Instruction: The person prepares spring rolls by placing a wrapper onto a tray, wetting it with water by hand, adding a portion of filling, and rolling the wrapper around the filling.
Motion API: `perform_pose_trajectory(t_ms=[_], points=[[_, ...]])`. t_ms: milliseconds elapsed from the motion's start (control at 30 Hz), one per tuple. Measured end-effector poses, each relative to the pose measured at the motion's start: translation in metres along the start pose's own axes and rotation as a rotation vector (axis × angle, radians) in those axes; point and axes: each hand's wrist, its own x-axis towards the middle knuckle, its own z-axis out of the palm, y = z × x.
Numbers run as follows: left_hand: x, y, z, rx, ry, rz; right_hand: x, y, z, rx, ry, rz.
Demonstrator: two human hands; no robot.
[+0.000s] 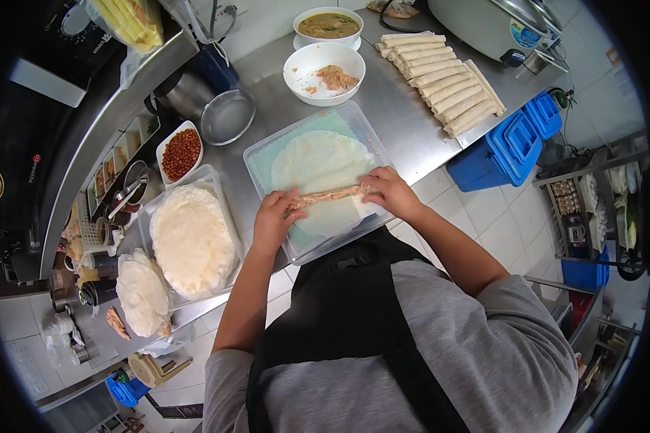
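Observation:
A round translucent wrapper (318,159) lies flat on a green sheet in a clear plastic tray (249,169). Across it runs a thin strip of pinkish filling (331,195). My left hand (276,213) has its fingers around the strip's left end, thumb below and fingertips above. At the right end, my right hand (388,193) holds the strip the same way. A white bowl (291,81) with more of the filling stands just beyond the tray.
Finished rolls (444,83) lie in a row at the back right. A bowl of soup (328,26), a dish of red beans (181,153), a metal bowl (227,117) and a container of stacked wrappers (193,242) surround the tray. Blue bins (495,151) stand below the counter.

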Motion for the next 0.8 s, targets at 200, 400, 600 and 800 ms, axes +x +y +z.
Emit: perform_pose_trajectory(t_ms=[200,400,600,800], points=[[0.000,-0.008,-0.002,-0.019,-0.145,-0.173,-0.001,-0.001,0.009,0.019,0.005,0.028],[-0.005,0.003,-0.016,0.036,0.211,-0.216,-0.007,-0.006,-0.020,-0.030,0.106,0.212],[-0.003,-0.004,-0.009,0.058,0.103,-0.334,-0.006,0.001,-0.007,-0.150,0.056,0.202],[0.002,-0.008,0.004,0.076,0.135,-0.347,-0.003,-0.007,0.003,-0.038,0.107,0.405]])
